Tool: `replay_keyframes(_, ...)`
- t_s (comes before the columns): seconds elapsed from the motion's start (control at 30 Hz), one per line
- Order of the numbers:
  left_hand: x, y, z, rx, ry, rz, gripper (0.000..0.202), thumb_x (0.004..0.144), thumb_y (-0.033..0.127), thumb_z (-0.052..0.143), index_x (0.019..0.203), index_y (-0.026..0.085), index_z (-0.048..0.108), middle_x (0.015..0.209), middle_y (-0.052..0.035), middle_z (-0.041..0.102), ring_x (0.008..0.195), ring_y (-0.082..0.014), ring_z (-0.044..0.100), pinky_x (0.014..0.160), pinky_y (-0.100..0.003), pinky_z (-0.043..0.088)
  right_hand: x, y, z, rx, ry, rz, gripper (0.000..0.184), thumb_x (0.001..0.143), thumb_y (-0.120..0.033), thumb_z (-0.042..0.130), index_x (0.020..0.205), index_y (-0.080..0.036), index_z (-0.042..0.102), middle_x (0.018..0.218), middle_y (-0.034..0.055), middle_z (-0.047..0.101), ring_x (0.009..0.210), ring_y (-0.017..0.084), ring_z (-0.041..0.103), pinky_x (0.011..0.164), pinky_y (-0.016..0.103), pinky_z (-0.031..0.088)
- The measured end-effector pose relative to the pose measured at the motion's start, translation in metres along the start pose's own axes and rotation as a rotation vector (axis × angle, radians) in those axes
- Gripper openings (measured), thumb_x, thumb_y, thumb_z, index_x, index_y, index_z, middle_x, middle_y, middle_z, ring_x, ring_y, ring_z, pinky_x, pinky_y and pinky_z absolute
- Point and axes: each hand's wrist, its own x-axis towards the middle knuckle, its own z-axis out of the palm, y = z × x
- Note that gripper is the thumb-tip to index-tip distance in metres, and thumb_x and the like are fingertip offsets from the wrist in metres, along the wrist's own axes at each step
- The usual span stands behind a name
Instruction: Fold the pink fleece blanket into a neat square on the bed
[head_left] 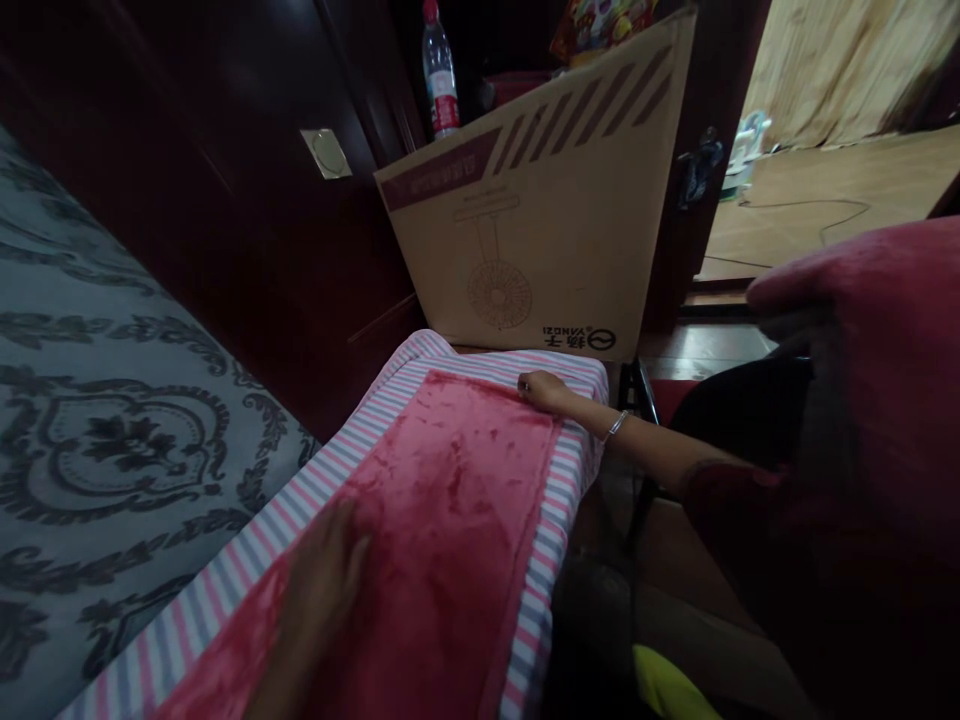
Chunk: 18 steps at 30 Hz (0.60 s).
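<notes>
A folded red plush cloth (457, 490) lies on a pink, grey and white striped fabric (562, 470) spread over a narrow surface. My left hand (322, 575) rests flat on the near part of the red cloth, fingers stretched out. My right hand (541, 390), with a bracelet at the wrist, reaches to the cloth's far right corner; its fingers are curled at the cloth's edge. What they pinch is not visible.
A large cardboard fan box (547, 210) leans behind the far end. A water bottle (440, 70) stands behind it. Dark wooden panels (225, 180) are on the left, a grey patterned bedspread (97, 420) at near left. A red cushion (877, 380) is at right.
</notes>
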Motion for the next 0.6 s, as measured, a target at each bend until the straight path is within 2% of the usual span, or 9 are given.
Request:
replay_keyframes(0.07,-0.001,0.044,0.008,-0.069,-0.012,0.122,0.055,0.095,0.039,0.037,0.144,0.015,0.050,0.148,-0.0152,0.052,0.140,-0.0291,0.046,0.115,-0.049,0.036,-0.001,0.004,-0.002,-0.002,-0.004,0.013,0.030,0.092,-0.021,0.050,0.112,-0.015,0.071,0.116,0.0133,0.071,0.098,0.020,0.064,0.074,0.023,0.042)
replay_keyframes(0.13,-0.007,0.083,0.016,-0.115,-0.078,0.258,0.055,0.097,0.035,0.038,0.151,0.025,0.041,0.155,-0.0092,0.045,0.145,-0.0268,0.039,0.117,-0.051,0.033,-0.002,0.011,-0.005,-0.005,-0.016,0.030,0.030,0.092,-0.021,0.049,0.112,-0.015,0.071,0.115,0.0123,0.072,0.096,0.019,0.065,0.073,0.023,0.042)
replay_keyframes(0.23,-0.021,0.123,0.027,-0.121,-0.200,0.387,0.058,0.098,0.032,0.043,0.155,0.033,0.032,0.161,-0.0049,0.036,0.149,-0.0279,0.030,0.118,-0.057,0.029,-0.005,0.020,-0.007,-0.010,-0.048,0.052,0.030,0.093,-0.023,0.050,0.113,-0.015,0.072,0.113,0.0106,0.072,0.093,0.018,0.066,0.071,0.022,0.042)
replay_keyframes(0.3,-0.028,0.136,0.032,-0.100,-0.239,0.396,0.060,0.097,0.030,0.045,0.155,0.034,0.031,0.164,-0.0049,0.029,0.151,-0.0306,0.025,0.117,-0.062,0.027,-0.007,0.022,-0.006,-0.018,-0.067,0.063,0.033,0.097,-0.031,0.048,0.115,-0.014,0.071,0.115,0.0120,0.072,0.094,0.018,0.066,0.071,0.022,0.042)
replay_keyframes(0.4,-0.034,0.141,0.034,-0.087,-0.273,0.385,0.059,0.098,0.030,0.045,0.155,0.034,0.029,0.166,-0.0055,0.022,0.153,-0.0323,0.017,0.118,-0.065,0.023,-0.010,0.023,-0.002,-0.046,-0.094,0.069,0.044,0.095,-0.045,0.052,0.119,-0.012,0.068,0.118,0.0170,0.070,0.096,0.022,0.066,0.072,0.025,0.043)
replay_keyframes(0.5,-0.035,0.141,0.030,-0.108,-0.314,0.377,0.060,0.099,0.034,0.044,0.156,0.033,0.027,0.167,-0.0057,0.019,0.153,-0.0325,0.014,0.119,-0.065,0.021,-0.011,0.024,0.004,-0.073,-0.103,0.044,0.045,0.091,-0.045,0.059,0.122,-0.013,0.066,0.122,0.0176,0.068,0.102,0.024,0.065,0.075,0.026,0.043)
replay_keyframes(0.6,-0.035,0.142,0.027,-0.133,-0.327,0.373,0.060,0.098,0.036,0.045,0.156,0.034,0.027,0.167,-0.0054,0.019,0.153,-0.0326,0.014,0.119,-0.065,0.019,-0.011,0.030,0.008,-0.085,-0.084,0.009,0.039,0.093,-0.042,0.057,0.120,-0.016,0.067,0.120,0.0146,0.069,0.106,0.024,0.063,0.079,0.027,0.043)
